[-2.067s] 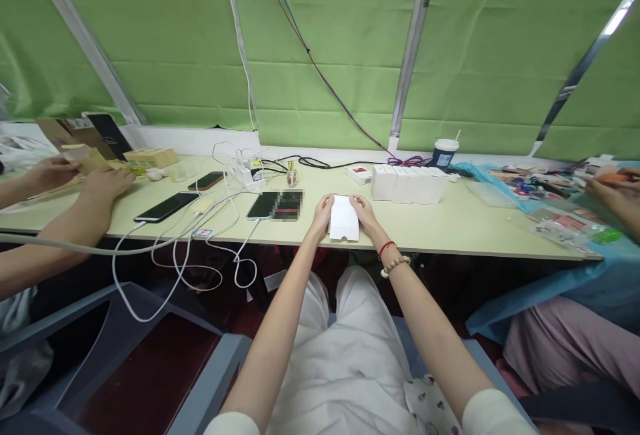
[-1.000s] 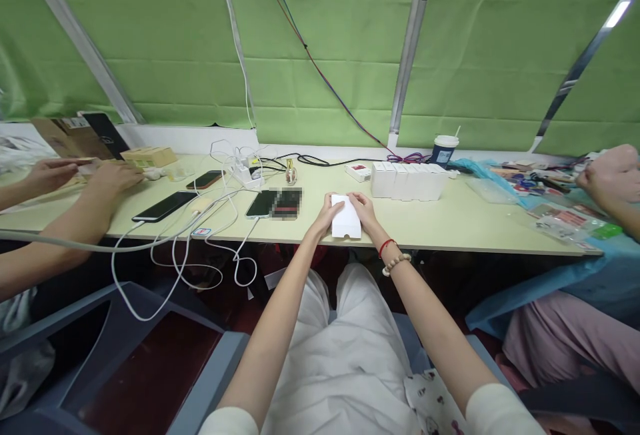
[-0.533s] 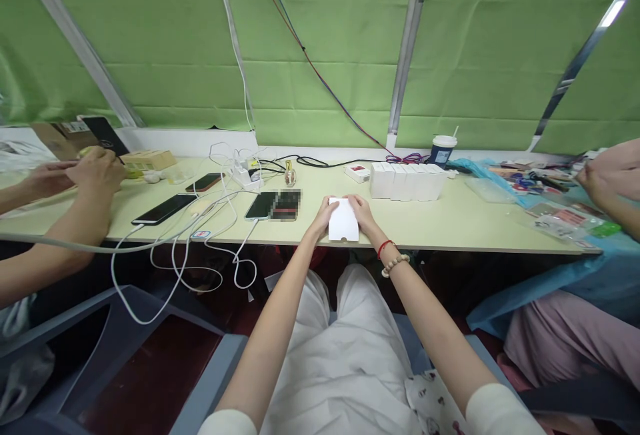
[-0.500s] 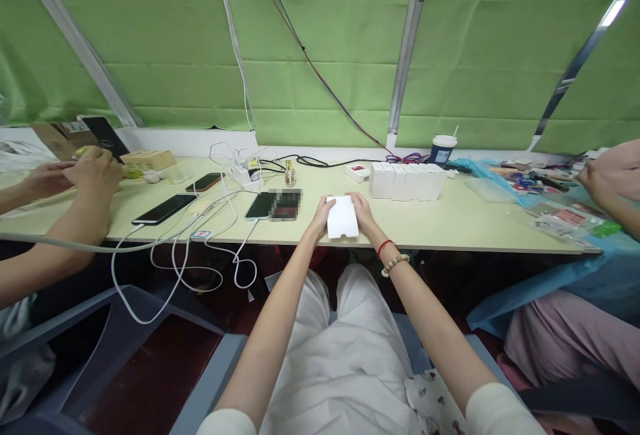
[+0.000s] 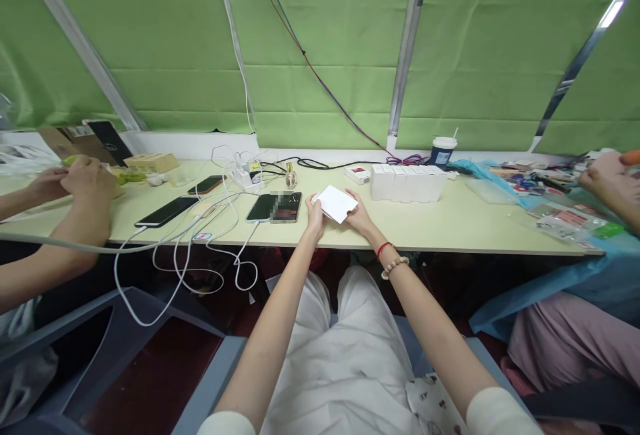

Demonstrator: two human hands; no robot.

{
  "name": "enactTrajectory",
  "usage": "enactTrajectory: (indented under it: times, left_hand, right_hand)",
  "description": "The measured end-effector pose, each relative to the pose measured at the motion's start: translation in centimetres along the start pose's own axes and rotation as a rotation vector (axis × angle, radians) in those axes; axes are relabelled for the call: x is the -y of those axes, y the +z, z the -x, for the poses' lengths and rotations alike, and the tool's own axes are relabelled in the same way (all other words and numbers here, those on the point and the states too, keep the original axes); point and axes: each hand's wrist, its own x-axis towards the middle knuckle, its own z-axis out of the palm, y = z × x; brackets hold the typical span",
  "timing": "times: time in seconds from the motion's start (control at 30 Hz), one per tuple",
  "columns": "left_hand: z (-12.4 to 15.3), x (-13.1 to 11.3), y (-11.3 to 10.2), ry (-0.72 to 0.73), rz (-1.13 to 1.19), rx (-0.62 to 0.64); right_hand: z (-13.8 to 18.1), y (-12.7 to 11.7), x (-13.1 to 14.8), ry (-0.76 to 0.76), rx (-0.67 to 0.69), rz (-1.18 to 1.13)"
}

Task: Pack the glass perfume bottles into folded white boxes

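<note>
Between my two hands, above the table's front edge, is a small white box (image 5: 337,203), turned at an angle. My left hand (image 5: 315,213) grips its left side, the thumb near the top edge. On the right side, my right hand (image 5: 359,213) holds the box, its fingers partly hidden beneath. Behind and to the right stands a row of several similar white boxes (image 5: 407,183) packed side by side. A small white pack with a red patch (image 5: 357,174) lies just left of that row.
Left of my hands lie phones (image 5: 167,211) and tangled white cables (image 5: 185,248), some hanging over the table edge (image 5: 440,247). A small bottle (image 5: 291,176) and a lidded cup (image 5: 443,152) stand farther back. Co-workers' hands (image 5: 87,178) are at left and right.
The white box has turned from facing straight to lying at a slant, its near end swinging right. My left hand has shifted slightly left with it.
</note>
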Motion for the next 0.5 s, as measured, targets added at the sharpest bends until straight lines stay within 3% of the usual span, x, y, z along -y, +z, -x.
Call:
enactTrajectory:
  times: [0.1, 0.37, 0.5]
  left_hand:
    - [-0.1, 0.2, -0.1, -0.005, 0.004, -0.003]
    - [0.2, -0.1, 0.0, -0.018, -0.014, 0.009]
    - [0.4, -0.1, 0.0, -0.015, -0.054, 0.02]
  right_hand:
    - [0.0, 0.0, -0.1, -0.012, 0.009, -0.017]
    - [-0.6, -0.9, 0.6, 0.173, -0.221, -0.062]
    - [-0.8, -1.0, 0.7, 0.173, -0.232, -0.052]
